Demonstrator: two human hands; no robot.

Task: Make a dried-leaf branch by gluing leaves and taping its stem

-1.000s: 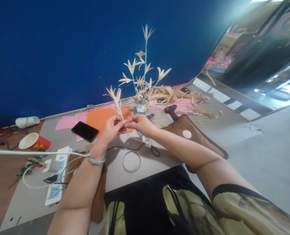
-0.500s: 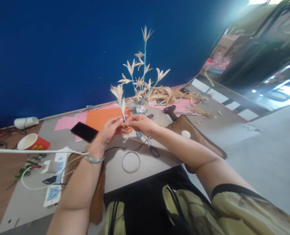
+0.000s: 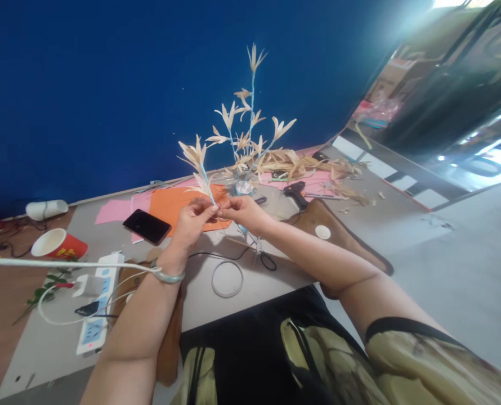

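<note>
Between both hands is an artificial flower stem wrapped in light blue, with pale straw-coloured husk petals at its top, leaning left. My left hand pinches its lower end between thumb and fingers. Right beside it, my right hand is closed at the same spot, thumb and forefinger on the stem's base; any small piece in that pinch is hidden. Behind the hands stands a taller branch of similar dried-husk flowers in a small glass holder.
Left lie a black phone, orange paper, a red paper cup and a power strip with cables. On the right are a glue gun, dried husks and a brown board. Scissors and a ring lie nearer.
The held flower stem has turned and tilts more to the left. My left hand has rolled slightly, its fingers more curled; my right hand stays almost in place.
</note>
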